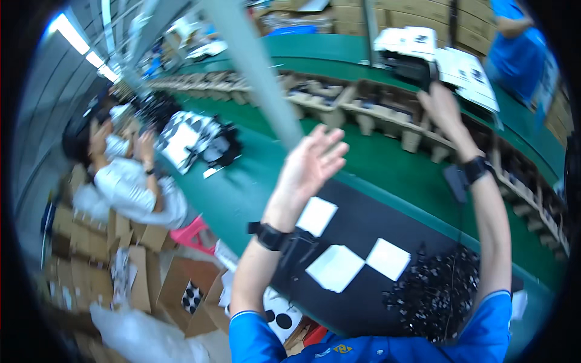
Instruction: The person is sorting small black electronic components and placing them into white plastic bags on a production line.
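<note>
My left hand [311, 160] is raised over the green bench, palm up with fingers spread, and holds nothing. Stretched far out to the right, my right hand [442, 106] is closed on a black object [431, 75], blurred and too unclear to name. It is beside stacked white sheets [463, 78] on the far green shelf, above a row of brown pulp trays [387, 112]. Nearer me, a black mat [345, 305] carries white square cards [336, 267] and a heap of small black parts [436, 290]. Black bands circle both wrists.
A grey post [254, 72] rises beyond my left hand. At left, a person in white [133, 187] works by a pile of black and white pieces [200, 142]. Open cardboard boxes [187, 290] and a pink stool [193, 235] stand below. Another person in blue [520, 54] is at the far right.
</note>
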`<move>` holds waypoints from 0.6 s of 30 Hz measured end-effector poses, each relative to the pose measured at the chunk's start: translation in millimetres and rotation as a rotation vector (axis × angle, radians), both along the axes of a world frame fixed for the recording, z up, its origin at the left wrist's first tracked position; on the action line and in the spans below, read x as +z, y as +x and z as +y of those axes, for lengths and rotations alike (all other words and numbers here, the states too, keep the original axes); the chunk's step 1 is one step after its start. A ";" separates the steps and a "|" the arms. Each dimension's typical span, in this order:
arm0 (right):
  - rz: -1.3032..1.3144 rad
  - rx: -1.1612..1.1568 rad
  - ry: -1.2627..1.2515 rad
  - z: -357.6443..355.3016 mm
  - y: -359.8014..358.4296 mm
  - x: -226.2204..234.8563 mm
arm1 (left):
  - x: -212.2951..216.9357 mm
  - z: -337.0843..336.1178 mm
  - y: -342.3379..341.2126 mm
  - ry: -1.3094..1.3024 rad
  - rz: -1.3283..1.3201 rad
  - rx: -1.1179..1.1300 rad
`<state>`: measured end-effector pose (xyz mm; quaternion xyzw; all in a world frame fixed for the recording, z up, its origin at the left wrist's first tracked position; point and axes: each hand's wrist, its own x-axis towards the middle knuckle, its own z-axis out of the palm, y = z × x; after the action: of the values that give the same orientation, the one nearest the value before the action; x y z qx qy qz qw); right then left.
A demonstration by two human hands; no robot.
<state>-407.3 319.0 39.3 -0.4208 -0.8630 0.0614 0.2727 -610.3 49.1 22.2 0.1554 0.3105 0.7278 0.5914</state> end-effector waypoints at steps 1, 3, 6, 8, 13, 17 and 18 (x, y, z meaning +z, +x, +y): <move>-0.072 0.028 0.050 7.5 4.4 -11.1 | -0.8 -14.0 2.1 -0.017 -0.085 0.006; -0.079 0.012 -0.054 12.1 15.0 -31.4 | -8.4 -42.6 -0.5 -0.028 -0.003 0.032; -0.392 -0.067 0.097 11.0 24.0 -36.1 | -12.6 -94.0 -16.9 -0.151 0.209 0.135; -0.437 0.048 -0.027 -25.3 0.3 -14.2 | -20.0 -148.9 -50.5 -0.282 0.426 0.311; -0.347 0.014 -0.013 -23.6 17.5 -42.8 | 24.3 -278.4 -205.7 -0.568 1.577 1.196; -0.313 -0.137 0.161 11.1 77.4 -64.2 | 172.8 -311.5 -259.1 -0.208 2.206 2.118; -0.352 -0.114 0.153 -3.9 83.7 -37.7 | 181.1 -325.2 -284.3 -0.166 2.239 2.190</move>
<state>-323.6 315.1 1.6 -0.4514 -0.8742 -0.0943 0.1518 -894.6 -276.1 203.3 0.2718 0.5700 0.2873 -0.7202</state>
